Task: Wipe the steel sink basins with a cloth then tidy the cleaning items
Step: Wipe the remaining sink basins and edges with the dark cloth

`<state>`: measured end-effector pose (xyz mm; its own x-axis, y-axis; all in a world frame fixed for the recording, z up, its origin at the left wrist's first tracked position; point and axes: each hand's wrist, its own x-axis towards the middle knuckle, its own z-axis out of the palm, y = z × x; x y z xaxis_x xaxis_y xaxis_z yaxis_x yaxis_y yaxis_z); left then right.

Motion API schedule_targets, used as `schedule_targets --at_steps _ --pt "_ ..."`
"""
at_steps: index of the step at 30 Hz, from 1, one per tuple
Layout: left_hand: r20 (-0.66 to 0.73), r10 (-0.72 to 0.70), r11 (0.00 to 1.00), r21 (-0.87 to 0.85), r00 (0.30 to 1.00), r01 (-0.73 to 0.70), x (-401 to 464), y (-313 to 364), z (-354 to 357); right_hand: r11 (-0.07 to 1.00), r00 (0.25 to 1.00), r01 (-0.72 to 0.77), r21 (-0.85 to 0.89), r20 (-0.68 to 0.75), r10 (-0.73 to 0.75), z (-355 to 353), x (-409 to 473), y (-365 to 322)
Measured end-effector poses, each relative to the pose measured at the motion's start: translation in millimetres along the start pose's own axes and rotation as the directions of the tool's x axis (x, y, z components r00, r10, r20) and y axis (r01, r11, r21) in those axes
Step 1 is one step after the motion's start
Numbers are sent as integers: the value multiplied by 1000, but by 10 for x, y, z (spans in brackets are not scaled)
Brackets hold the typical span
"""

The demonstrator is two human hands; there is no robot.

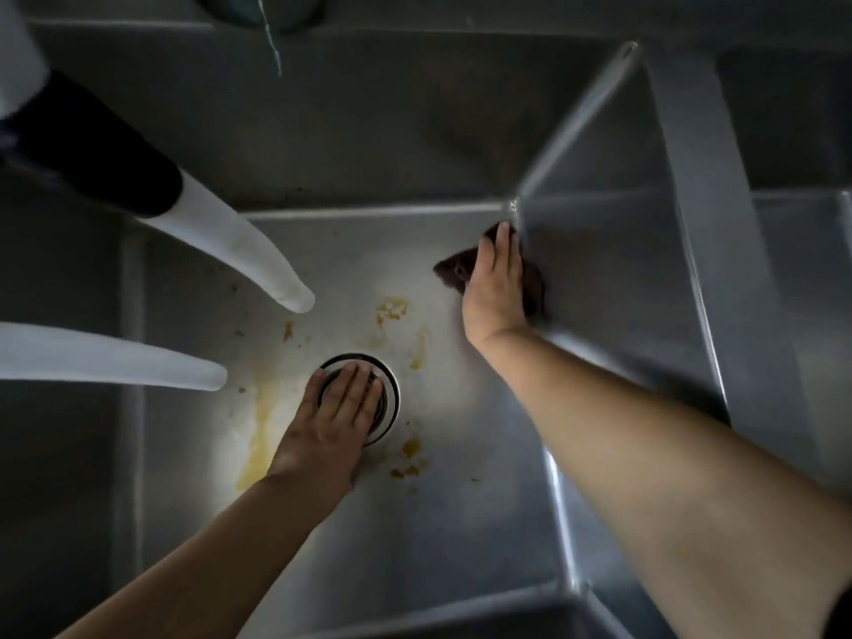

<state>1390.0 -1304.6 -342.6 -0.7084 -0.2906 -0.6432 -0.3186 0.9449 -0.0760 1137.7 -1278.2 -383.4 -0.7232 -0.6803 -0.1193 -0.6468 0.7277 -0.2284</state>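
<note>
I look straight down into a deep steel sink basin (461, 523). My right hand (495, 288) presses a dark brown cloth (454, 269) flat against the basin floor in the far right corner, fingers straight. My left hand (332, 422) lies flat with spread fingers on the round steel drain (392, 394) in the middle of the floor. Yellow-brown stains (392, 309) and crumbs spot the floor around the drain.
Two white spouts (249, 255) (138, 362) reach in from the left above the basin, the upper one with a black collar. A steel divider (705, 214) separates a second basin (802, 279) on the right. A thin stream of water (272, 39) falls at the top.
</note>
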Motion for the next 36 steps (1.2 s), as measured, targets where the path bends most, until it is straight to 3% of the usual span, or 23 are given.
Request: schedule_targets --at_steps 4,12,20,26,30,36 --pt "-26 -2 1000 -31 1000 1 56 49 9 998 1000 -13 62 -16 14 -41 363 -71" --pt "-22 5 1000 -18 1000 -6 44 36 80 988 991 120 -94 78 -112 -12 110 49" --pt "-21 -51 990 -131 998 48 -20 -17 64 968 938 209 -136 309 -159 -78 -1477 194" --pt "-17 -51 993 -110 999 49 10 -25 76 855 831 458 -244 458 -315 -187 -2392 336" --pt "-26 -36 996 -87 999 33 42 -21 88 864 838 466 -193 409 -361 -157 -1895 258" --pt "-31 -30 998 -63 999 28 94 -22 102 957 938 269 -110 255 -234 69 -473 -77"
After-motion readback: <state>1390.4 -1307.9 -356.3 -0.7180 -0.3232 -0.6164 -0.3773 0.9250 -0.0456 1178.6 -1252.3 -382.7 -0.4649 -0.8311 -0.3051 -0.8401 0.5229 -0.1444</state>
